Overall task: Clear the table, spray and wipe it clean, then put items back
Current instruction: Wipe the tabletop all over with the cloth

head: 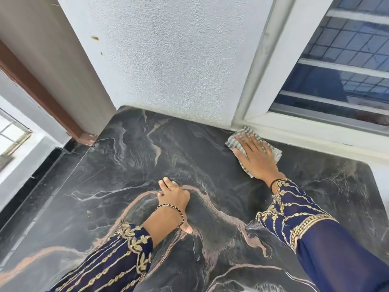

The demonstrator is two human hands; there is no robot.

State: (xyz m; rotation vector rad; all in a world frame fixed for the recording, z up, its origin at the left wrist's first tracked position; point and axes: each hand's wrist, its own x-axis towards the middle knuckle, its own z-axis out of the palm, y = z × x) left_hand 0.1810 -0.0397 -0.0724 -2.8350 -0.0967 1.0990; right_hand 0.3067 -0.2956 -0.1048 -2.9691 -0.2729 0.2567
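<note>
A dark marble table top [130, 165] with pale and pink veins fills the lower view. My right hand [255, 157] lies flat, fingers straight, pressing a striped grey-white cloth [232, 142] onto the far right part of the table, close to the window sill. My left hand [174, 197] rests on the middle of the table, fingers bent down against the surface and holding nothing. Both arms wear dark blue sleeves with gold embroidery.
A white textured wall [179, 60] stands right behind the table. A white window frame [294, 127] and sill run along the back right. A brown door frame [42, 98] sits at the left, with the table's left edge beside it.
</note>
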